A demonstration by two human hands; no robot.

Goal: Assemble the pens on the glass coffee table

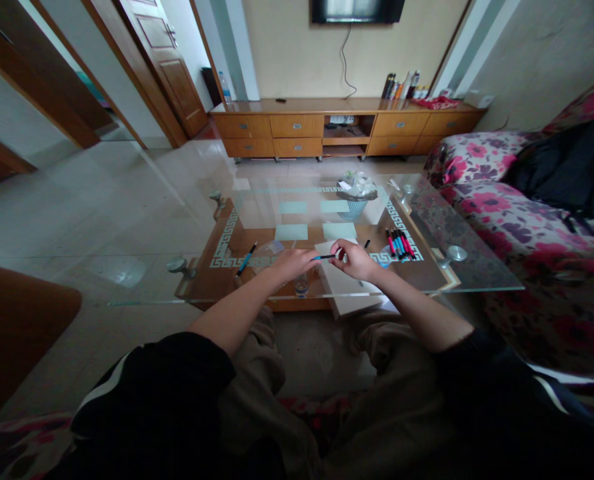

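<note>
A blue-and-black pen (pixel 326 257) is held level over the near part of the glass table (pixel 441 270). My left hand (pixel 295 264) is closed around its blue end. On the black end, the fingers of my right hand (pixel 353 260) are pinched. A white box or stack of paper (pixel 344 293) lies under my right hand. To the left rests another blue-and-black pen (pixel 247 259). Several red, blue and black pens (pixel 401 245) lie grouped at the right. A short black piece (pixel 367 244) shows just beyond my right hand.
A waste bin (pixel 353 208) with a bag in it shows beyond the pens, seen through or past the glass. Round metal table fittings (pixel 457 253) stand at the corners. A flowered sofa (pixel 481 200) is on the right; a wooden cabinet (pixel 297 127) lines the far wall.
</note>
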